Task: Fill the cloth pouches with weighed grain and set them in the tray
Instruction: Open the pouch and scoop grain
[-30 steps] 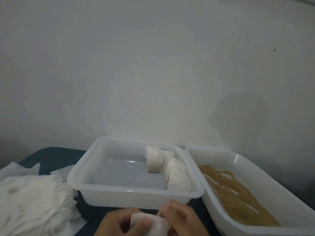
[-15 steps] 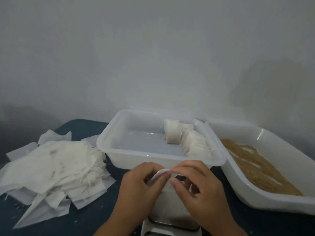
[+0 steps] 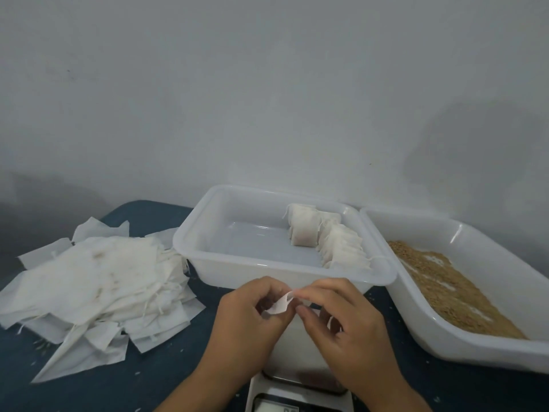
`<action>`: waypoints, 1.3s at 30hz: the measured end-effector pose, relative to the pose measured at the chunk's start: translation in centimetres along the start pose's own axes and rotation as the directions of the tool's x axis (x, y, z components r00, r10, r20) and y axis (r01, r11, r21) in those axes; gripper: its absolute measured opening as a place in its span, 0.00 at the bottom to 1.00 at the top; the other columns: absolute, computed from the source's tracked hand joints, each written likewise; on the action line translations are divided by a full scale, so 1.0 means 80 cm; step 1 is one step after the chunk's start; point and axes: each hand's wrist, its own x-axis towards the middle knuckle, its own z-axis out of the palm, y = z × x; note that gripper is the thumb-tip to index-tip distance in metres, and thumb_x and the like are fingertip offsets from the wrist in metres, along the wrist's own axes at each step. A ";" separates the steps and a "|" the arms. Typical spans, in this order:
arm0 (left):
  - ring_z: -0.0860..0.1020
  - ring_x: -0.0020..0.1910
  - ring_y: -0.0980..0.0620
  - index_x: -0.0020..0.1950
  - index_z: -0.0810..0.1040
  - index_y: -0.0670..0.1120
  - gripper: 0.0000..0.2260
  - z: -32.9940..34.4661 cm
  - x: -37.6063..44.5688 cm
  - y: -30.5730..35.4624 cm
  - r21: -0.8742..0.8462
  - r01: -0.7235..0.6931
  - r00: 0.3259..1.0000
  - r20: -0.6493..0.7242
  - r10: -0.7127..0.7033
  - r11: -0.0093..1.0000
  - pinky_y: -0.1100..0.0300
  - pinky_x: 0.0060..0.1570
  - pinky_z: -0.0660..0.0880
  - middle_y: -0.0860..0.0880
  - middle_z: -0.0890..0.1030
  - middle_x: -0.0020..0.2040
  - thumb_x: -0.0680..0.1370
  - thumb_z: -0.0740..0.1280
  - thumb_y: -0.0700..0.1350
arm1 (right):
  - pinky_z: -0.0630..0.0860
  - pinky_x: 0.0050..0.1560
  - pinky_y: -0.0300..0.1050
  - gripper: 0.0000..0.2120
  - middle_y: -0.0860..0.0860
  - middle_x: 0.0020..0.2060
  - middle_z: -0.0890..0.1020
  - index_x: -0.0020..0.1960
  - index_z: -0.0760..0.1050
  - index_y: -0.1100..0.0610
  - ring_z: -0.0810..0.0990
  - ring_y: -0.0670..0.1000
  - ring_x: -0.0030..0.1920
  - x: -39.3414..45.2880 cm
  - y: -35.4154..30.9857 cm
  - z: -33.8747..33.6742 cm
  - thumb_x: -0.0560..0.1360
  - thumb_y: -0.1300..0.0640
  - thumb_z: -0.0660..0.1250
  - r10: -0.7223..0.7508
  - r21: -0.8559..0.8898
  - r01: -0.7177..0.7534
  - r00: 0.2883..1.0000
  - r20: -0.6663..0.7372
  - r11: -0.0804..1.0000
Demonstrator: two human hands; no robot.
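Observation:
My left hand (image 3: 246,319) and my right hand (image 3: 344,325) together pinch the top edge of one small white cloth pouch (image 3: 279,304), held above a white kitchen scale (image 3: 300,391). Most of the pouch is hidden between my fingers. Behind my hands stands a white plastic tray (image 3: 237,200) with several filled pouches (image 3: 341,248) lined along its right side. To the right, a second white tub (image 3: 487,349) holds brown grain (image 3: 445,289).
A loose heap of empty white pouches (image 3: 95,281) lies on the dark blue tabletop (image 3: 166,382) at the left. A pale wall rises right behind the tray and tub. Stray grains dot the tabletop.
The view has tilted down, bringing the scale and pouch heap into sight. My hands have shifted from cupping the pouch to pinching its top edge with the fingertips.

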 end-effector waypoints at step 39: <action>0.82 0.46 0.60 0.50 0.82 0.58 0.03 -0.003 -0.001 -0.003 0.052 0.065 0.993 0.091 -0.069 0.997 0.67 0.43 0.77 0.61 0.84 0.45 0.78 0.73 0.50 | 0.67 0.29 0.31 0.06 0.44 0.27 0.75 0.50 0.77 0.45 0.72 0.45 0.24 -0.005 -0.014 -0.004 0.79 0.44 0.65 0.217 0.082 -0.228 0.968 0.122 0.970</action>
